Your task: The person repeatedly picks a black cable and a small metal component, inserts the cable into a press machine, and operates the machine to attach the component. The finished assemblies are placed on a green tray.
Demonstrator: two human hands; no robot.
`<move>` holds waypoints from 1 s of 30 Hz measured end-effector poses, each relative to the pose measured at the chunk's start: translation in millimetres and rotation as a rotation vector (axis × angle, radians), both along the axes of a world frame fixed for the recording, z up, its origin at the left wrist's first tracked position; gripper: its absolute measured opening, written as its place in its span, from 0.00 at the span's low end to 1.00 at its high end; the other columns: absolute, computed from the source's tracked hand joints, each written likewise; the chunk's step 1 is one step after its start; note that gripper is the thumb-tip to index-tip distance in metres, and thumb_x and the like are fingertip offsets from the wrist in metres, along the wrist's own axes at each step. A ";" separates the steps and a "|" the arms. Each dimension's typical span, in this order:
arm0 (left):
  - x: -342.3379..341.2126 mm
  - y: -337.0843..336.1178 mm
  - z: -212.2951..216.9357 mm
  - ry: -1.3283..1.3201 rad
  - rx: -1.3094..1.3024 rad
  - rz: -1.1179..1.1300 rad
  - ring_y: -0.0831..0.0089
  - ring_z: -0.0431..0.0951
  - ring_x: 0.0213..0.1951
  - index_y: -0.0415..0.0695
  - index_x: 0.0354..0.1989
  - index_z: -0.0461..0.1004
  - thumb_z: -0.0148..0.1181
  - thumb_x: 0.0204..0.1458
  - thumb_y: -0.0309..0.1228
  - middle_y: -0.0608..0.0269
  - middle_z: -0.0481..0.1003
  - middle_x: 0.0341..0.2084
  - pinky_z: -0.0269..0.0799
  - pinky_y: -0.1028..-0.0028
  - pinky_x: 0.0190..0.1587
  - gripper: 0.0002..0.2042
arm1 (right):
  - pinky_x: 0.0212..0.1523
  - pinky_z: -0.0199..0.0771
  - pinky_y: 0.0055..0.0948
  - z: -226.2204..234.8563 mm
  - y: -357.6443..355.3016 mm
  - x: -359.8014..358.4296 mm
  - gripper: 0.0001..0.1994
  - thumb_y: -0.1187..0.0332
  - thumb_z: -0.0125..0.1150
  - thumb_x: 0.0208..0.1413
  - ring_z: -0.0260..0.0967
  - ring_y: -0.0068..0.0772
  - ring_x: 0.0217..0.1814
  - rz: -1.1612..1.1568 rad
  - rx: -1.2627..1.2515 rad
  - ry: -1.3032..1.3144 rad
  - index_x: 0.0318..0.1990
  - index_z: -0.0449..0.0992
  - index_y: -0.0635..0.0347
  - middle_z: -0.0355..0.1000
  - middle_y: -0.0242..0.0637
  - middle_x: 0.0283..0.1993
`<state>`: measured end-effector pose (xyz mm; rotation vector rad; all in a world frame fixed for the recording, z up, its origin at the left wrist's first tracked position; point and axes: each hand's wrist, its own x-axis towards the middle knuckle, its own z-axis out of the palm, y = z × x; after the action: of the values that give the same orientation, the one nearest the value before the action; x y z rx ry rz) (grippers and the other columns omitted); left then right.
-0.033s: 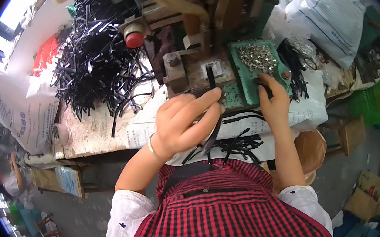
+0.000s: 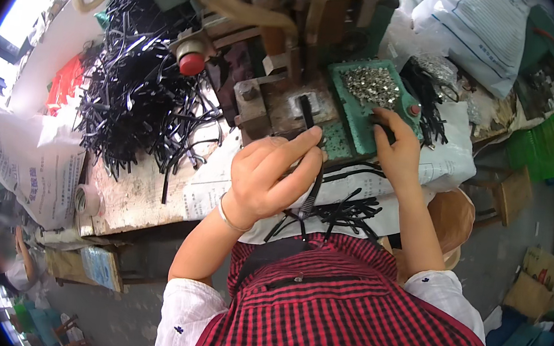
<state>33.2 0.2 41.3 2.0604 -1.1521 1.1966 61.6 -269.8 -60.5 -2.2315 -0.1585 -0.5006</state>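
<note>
My left hand (image 2: 273, 179) is closed in a pinch on a narrow black strap (image 2: 306, 111). The strap's far end lies on the small metal plate of a bench press (image 2: 254, 105), while its near part hangs below my fingers toward the apron. At the near right side of a green tray (image 2: 357, 127), my right hand (image 2: 399, 149) has its thumb apart from its bent fingers. The fingertips look dark, and I make out nothing held between them. Small shiny metal pieces (image 2: 372, 85) are heaped in the tray's far part.
Left of the press lies a big tangled pile of black straps (image 2: 139, 89). A red push button (image 2: 192, 63) sticks out beside it. More straps (image 2: 348, 212) lie at the table's front edge. A tape roll (image 2: 88, 198) stands at the left corner, a white sack (image 2: 474, 35) far right.
The fingers of my right hand have shifted slightly over the tray. My left hand keeps its pinch on the strap. The whole view has moved a little.
</note>
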 end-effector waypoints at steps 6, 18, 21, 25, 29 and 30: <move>16.1 -6.6 -24.3 -0.084 0.057 -0.002 0.79 0.73 0.20 0.45 0.35 0.79 0.69 0.42 0.21 0.57 0.82 0.40 0.68 0.79 0.21 0.10 | 0.55 0.75 0.34 34.2 -4.1 7.4 0.15 0.74 0.59 0.61 0.80 0.39 0.51 -0.073 0.210 -0.035 0.56 0.79 0.61 0.81 0.44 0.49; -2.0 1.7 -12.9 0.173 0.021 -0.009 0.71 0.79 0.24 0.43 0.38 0.81 0.68 0.43 0.22 0.53 0.84 0.42 0.71 0.73 0.23 0.12 | 0.53 0.70 0.46 4.1 -10.5 12.0 0.07 0.69 0.69 0.51 0.72 0.53 0.48 -0.088 -0.399 -0.107 0.36 0.78 0.59 0.74 0.43 0.39; -40.1 14.1 28.9 0.292 0.046 -0.033 0.71 0.81 0.29 0.44 0.41 0.83 0.66 0.47 0.25 0.54 0.84 0.42 0.73 0.72 0.25 0.11 | 0.50 0.71 0.48 -3.3 -8.2 23.2 0.06 0.73 0.67 0.52 0.71 0.55 0.47 -0.083 -0.461 -0.045 0.36 0.77 0.60 0.74 0.46 0.40; -75.0 -3.1 71.1 0.079 -0.273 -0.346 0.71 0.74 0.28 0.47 0.49 0.81 0.60 0.52 0.28 0.58 0.81 0.43 0.71 0.71 0.28 0.15 | 0.51 0.71 0.50 -11.2 -19.6 13.3 0.04 0.72 0.63 0.56 0.71 0.57 0.45 -0.143 -0.572 -0.192 0.36 0.75 0.60 0.75 0.47 0.38; -89.3 21.7 53.9 -0.030 -0.244 -0.458 0.70 0.75 0.27 0.49 0.48 0.82 0.59 0.55 0.28 0.56 0.83 0.44 0.72 0.73 0.28 0.13 | 0.52 0.72 0.40 -17.0 -18.2 12.8 0.08 0.73 0.59 0.64 0.76 0.47 0.47 -0.159 -0.168 0.027 0.48 0.77 0.64 0.78 0.43 0.42; -91.9 40.0 55.1 0.067 -0.155 -0.542 0.70 0.78 0.26 0.48 0.42 0.84 0.63 0.51 0.28 0.53 0.84 0.41 0.75 0.70 0.27 0.10 | 0.51 0.72 0.38 -16.2 -15.3 6.3 0.09 0.73 0.58 0.65 0.76 0.45 0.47 -0.180 -0.098 -0.015 0.50 0.77 0.64 0.78 0.42 0.42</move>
<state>-58.7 40.2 96.4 1.5197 -1.4146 0.9076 67.9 -285.0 -76.7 -2.3511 0.0100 -0.6185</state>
